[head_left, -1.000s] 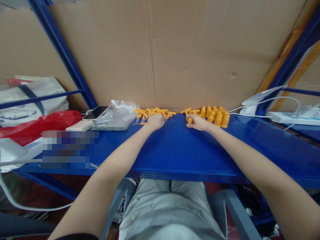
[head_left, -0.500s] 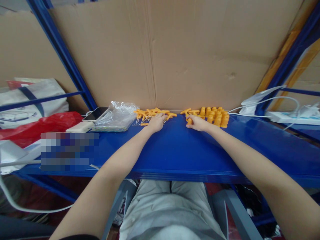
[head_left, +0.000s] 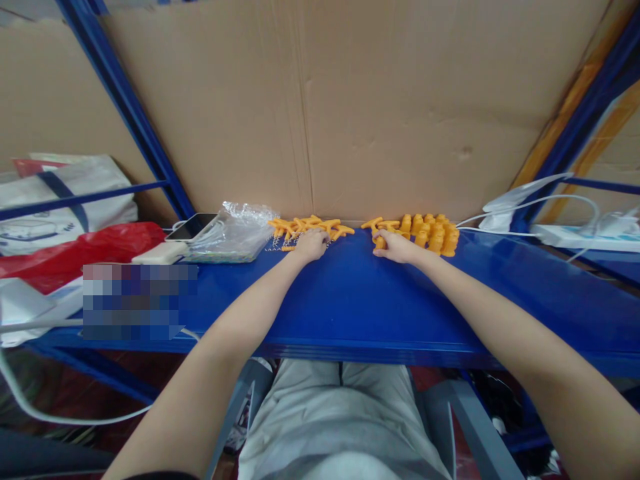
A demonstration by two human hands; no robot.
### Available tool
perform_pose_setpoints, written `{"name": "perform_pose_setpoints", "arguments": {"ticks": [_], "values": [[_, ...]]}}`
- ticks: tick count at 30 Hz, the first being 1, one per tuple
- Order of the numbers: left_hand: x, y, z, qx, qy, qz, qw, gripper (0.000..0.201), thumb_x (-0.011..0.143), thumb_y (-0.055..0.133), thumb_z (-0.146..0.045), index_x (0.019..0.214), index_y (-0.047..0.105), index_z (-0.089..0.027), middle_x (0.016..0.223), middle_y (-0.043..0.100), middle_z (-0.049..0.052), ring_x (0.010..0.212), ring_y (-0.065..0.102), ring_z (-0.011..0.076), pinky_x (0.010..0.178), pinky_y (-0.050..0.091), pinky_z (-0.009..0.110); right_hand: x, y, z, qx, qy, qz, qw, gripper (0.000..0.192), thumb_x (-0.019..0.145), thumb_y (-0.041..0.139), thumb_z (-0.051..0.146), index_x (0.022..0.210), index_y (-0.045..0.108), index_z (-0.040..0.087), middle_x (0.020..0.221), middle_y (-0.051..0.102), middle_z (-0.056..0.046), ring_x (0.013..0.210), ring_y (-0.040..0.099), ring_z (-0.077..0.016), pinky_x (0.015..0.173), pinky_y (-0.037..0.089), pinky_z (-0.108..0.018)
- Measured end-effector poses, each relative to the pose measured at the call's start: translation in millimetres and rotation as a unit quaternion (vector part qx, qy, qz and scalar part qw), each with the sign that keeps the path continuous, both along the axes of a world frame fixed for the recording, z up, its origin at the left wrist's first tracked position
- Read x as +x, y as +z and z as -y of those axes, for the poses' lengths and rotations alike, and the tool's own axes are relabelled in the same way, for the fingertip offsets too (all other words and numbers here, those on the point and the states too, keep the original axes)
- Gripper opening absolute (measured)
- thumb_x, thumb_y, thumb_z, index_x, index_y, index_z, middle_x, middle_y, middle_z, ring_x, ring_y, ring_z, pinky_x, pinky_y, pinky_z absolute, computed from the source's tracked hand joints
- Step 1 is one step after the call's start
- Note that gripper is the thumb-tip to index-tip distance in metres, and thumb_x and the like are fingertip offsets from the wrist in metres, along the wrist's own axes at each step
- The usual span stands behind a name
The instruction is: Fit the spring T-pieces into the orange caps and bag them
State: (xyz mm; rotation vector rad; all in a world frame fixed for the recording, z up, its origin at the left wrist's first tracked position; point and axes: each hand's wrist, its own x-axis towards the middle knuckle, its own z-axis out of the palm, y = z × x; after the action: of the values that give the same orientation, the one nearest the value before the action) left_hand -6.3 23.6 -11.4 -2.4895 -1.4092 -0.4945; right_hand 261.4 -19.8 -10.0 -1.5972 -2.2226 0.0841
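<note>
resting left hand [head_left: 311, 245] on the blue desk [head_left: 350, 300] at the near edge of a loose pile of orange t-shaped pieces [head_left: 313, 227] lying by small metal springs [head_left: 274, 241], fingers curled onto the pile, grip impossible to tell. reaching right hand [head_left: 397, 246] to one orange piece [head_left: 379, 241] beside a cluster of upright orange caps [head_left: 433, 232], fingers curled at it, a pinch not clear. lying further left: clear plastic bag [head_left: 233, 233], phone [head_left: 193, 225], red bag [head_left: 85, 247].

Blue shelf [head_left: 350, 307] with orange plastic pieces [head_left: 430, 232], clear bag [head_left: 235, 233], phone [head_left: 193, 225].
</note>
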Motion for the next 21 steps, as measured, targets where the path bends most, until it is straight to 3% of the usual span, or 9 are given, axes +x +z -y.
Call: {"name": "perform_pose_setpoints", "arguments": {"ticks": [12, 17, 21], "values": [[7.1, 6.4, 21.1, -0.011, -0.006, 0.011, 1.0, 0.024, 0.092, 0.049, -0.013, 0.103, 0.069, -0.021, 0.126, 0.067, 0.011, 0.123, 0.057, 0.0305, 0.103, 0.046, 0.049, -2.8, 3.4, 3.5, -0.004, -0.009, 0.004, 1.0, 0.042, 0.084, 0.071, 0.015, 0.125, 0.061, 0.016, 0.117, 0.073, -0.013, 0.104, 0.07, -0.0266, 0.093, 0.053, -0.037], [8.2, 6.3, 10.9, 0.029, -0.004, 0.162, 0.986, 0.016, 0.093, 0.05, -0.011, 0.093, 0.064, -0.018, 0.109, 0.07, 0.012, 0.11, 0.063, 0.0275, 0.097, 0.049, 0.042, -3.5, 3.2, 2.8, -0.002, -0.002, 0.006, 1.0, 0.042, 0.084, 0.07, 0.015, 0.124, 0.06, 0.014, 0.118, 0.073, -0.015, 0.105, 0.07, -0.0269, 0.093, 0.052, -0.037], [5.9, 6.2, -3.5, 0.093, -0.021, 0.327, 0.94, 0.016, 0.092, 0.049, -0.008, 0.084, 0.055, -0.021, 0.092, 0.067, 0.007, 0.094, 0.063, 0.0223, 0.089, 0.051, 0.038, -1.4, 0.9, 0.3, 0.004, 0.006, 0.002, 1.0, 0.042, 0.083, 0.071, 0.014, 0.124, 0.061, 0.014, 0.119, 0.072, -0.014, 0.107, 0.07, -0.0267, 0.094, 0.053, -0.037]]}}
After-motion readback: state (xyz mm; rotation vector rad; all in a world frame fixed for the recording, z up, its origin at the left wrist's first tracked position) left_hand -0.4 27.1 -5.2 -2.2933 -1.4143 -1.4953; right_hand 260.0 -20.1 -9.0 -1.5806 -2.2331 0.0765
